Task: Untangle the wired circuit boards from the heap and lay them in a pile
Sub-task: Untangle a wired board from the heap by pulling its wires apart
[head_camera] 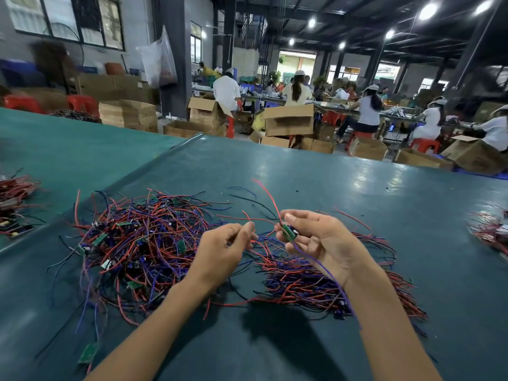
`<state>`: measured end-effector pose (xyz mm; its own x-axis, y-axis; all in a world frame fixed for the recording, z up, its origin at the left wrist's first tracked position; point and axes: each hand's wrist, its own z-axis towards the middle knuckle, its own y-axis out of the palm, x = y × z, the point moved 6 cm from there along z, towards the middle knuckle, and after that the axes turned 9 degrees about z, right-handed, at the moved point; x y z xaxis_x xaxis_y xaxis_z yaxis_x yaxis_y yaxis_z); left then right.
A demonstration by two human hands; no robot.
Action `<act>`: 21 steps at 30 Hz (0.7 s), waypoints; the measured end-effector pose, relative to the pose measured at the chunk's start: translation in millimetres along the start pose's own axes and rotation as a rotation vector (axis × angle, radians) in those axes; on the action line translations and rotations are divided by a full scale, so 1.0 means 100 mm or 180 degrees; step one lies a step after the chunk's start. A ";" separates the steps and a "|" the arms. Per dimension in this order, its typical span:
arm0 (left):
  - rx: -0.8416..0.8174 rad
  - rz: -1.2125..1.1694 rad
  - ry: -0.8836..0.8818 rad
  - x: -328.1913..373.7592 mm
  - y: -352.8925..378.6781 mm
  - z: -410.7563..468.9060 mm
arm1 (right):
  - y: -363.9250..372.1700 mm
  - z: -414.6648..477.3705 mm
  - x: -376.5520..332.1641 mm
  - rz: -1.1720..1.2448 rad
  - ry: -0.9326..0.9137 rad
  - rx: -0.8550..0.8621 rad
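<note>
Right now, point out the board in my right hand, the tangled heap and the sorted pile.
held board [289, 232]: head view, its green face.
tangled heap [143, 237]: head view, middle of the wires.
sorted pile [297, 284]: head view, its bunched wires.

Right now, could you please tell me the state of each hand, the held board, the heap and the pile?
circuit board: lifted, leads trailing.
right hand: grips the circuit board.
left hand: pinches a red wire, raised.
heap: tangled, unsorted.
pile: laid flat, leads roughly aligned.

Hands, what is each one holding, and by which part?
Right hand grips a small green circuit board by its edges; left hand pinches a thin red wire partway along.
</note>
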<state>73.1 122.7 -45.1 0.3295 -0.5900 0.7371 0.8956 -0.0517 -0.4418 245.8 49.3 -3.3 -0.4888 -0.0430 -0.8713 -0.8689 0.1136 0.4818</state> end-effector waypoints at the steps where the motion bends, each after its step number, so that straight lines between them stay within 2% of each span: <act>1: -0.0177 -0.0404 -0.0157 0.01 0.10 0.03 | 0.01 0.05 0.03 0.0039 -0.0061 -0.0002; 6: -0.0506 -0.2552 -0.1144 -0.10 0.47 0.07 | 0.01 0.23 0.38 -0.0099 -0.0070 -0.0033; 8: -0.0629 -0.3048 -0.1489 -0.18 0.55 0.01 | -0.03 0.27 0.51 -0.0101 -0.0118 -0.0012; 11: -0.0646 -0.3273 -0.1685 -0.27 0.59 -0.07 | -0.10 0.30 0.66 0.0060 -0.0161 0.0012; 16: -0.0374 -0.3378 -0.1547 -0.32 0.51 -0.07 | -0.13 0.27 0.82 0.0241 0.0034 -0.0199; 21: -0.0308 -0.3602 -0.1521 -0.33 0.50 -0.12 | -0.17 0.16 0.86 0.0155 -0.0084 -0.0165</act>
<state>103.7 129.5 -97.5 -0.5232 0.1789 0.8332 0.7286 -0.4133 0.5462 219.4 59.9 -88.3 -0.5289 -0.0123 -0.8486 -0.8473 0.0635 0.5272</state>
